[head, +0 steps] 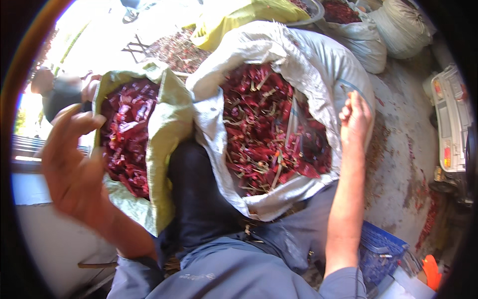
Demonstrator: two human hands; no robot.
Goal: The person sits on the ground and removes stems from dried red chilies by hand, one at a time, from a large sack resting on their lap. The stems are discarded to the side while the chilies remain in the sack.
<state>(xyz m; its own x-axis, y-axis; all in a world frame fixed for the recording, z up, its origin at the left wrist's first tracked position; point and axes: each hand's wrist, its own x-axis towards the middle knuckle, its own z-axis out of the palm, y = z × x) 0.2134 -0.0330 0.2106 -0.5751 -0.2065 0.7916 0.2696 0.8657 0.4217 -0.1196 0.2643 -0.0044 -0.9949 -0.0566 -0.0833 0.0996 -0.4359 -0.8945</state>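
Note:
My left hand (74,168), blurred, is raised by the left edge of a yellow-green woven sack (166,127). Its fingers are bent and apart, and I see nothing in them. That sack is full of dried red chili peppers (129,145). Before my lap stands a larger white woven sack (209,119) with its rim rolled outward, holding dried red chilies with pale stems (257,112). At its right side is my right hand (356,117), fingers drawn together over the outer wall. No object shows in that hand, though its palm side is partly hidden.
More sacks (401,28) stand at the back right, near a grey tub rim (317,13). A yellow sack (239,22) lies beyond the white one, beside a stem heap (179,50). At right are a blue crate (381,246), an orange object (432,272) and a white case (452,119).

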